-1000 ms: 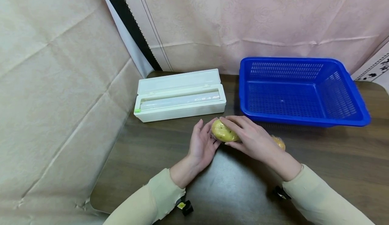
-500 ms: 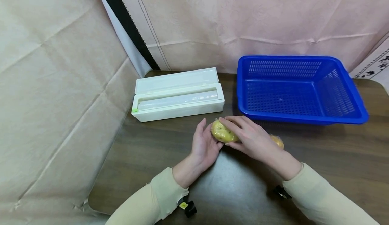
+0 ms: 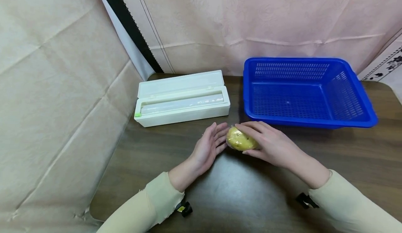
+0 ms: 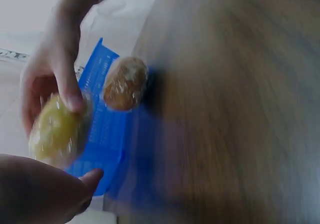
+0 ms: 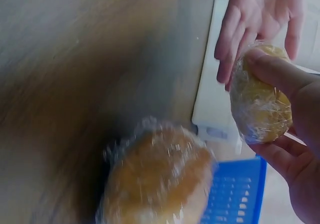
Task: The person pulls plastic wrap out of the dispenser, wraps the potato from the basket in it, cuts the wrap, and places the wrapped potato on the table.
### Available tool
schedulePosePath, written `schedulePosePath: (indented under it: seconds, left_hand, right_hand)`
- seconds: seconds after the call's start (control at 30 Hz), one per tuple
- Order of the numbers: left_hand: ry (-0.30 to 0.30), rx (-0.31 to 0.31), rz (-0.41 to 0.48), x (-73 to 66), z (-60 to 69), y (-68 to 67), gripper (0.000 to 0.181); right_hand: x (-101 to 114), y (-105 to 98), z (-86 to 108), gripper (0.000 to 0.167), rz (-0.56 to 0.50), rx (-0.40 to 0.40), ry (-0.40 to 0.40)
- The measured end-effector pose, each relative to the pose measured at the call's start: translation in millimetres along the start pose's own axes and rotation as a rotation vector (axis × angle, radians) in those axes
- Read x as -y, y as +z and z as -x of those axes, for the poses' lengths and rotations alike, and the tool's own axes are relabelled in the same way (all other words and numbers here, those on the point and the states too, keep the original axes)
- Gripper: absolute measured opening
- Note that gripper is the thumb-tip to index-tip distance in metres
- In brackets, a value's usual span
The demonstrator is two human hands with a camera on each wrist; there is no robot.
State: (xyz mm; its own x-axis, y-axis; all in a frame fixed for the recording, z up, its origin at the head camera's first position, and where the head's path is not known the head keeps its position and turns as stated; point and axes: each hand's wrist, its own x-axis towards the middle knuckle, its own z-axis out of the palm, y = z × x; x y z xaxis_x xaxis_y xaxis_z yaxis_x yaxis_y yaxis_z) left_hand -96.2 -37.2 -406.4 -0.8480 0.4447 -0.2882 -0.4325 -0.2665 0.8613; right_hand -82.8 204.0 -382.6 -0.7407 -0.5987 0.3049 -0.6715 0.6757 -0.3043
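My right hand (image 3: pixel 270 144) grips a yellow potato (image 3: pixel 240 139) wrapped in cling film, thumb on one side and fingers on the other. In the right wrist view the film on the potato (image 5: pixel 262 96) looks crinkled and shiny. To its left, my left hand (image 3: pixel 208 149) is held with straight fingers, palm toward the potato, holding nothing. A second film-wrapped, orange-brown lump (image 5: pixel 160 176) lies on the table by the right arm; its kind is unclear. The right hand and forearm hide it in the head view.
A white cling film box (image 3: pixel 183 116) stands behind the left hand, lid up, with a roll (image 3: pixel 182 103) inside. The blue plastic basket (image 3: pixel 309 122) stands at the back right of the brown wooden table (image 3: pixel 245 198). Pale cloth (image 3: pixel 62 86) hangs at the left and back.
The left hand has drawn away from the potato, its fingers straighter. The right hand has moved slightly right with the potato, and the second wrapped lump has passed out of sight in the head view.
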Motion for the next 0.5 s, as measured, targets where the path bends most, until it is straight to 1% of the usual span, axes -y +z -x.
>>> schedulePosePath:
  seconds: [0.13, 0.2, 0.23, 0.27, 0.33, 0.37, 0.43, 0.5]
  left_hand:
    - [0.014, -0.007, -0.124, -6.0, 4.3, -8.4, 0.061]
    - [0.013, -0.014, -0.218, -10.1, 6.9, -12.7, 0.058]
    - [0.017, -0.014, -0.279, -12.2, 8.0, -14.8, 0.057]
    - [0.020, -0.019, -0.352, -15.1, 9.6, -16.6, 0.056]
    - [0.034, -0.035, -0.538, -20.4, 13.0, -20.6, 0.055]
    - [0.048, -0.043, -0.634, -22.9, 14.8, -22.8, 0.055]
    - [0.084, -0.052, -0.819, -27.7, 18.7, -27.4, 0.055]
    - [0.122, -0.055, -0.979, -31.8, 22.2, -32.8, 0.057]
  right_hand:
    - [-5.4, -12.6, 9.1, 0.083, 0.006, -0.012, -0.003]
    - [-8.3, -20.7, 14.5, 0.083, 0.012, -0.015, 0.000]
    - [-10.0, -25.0, 17.4, 0.084, 0.015, -0.015, 0.003]
    - [-12.0, -29.2, 20.8, 0.085, 0.020, -0.014, 0.007]
    - [-17.1, -37.7, 28.7, 0.086, 0.031, -0.017, 0.004]
    - [-20.4, -41.7, 33.2, 0.086, 0.037, -0.024, -0.002]
    - [-28.1, -48.1, 43.0, 0.078, 0.053, -0.041, -0.012]
    - [-36.3, -52.9, 53.2, 0.075, 0.071, -0.063, -0.020]
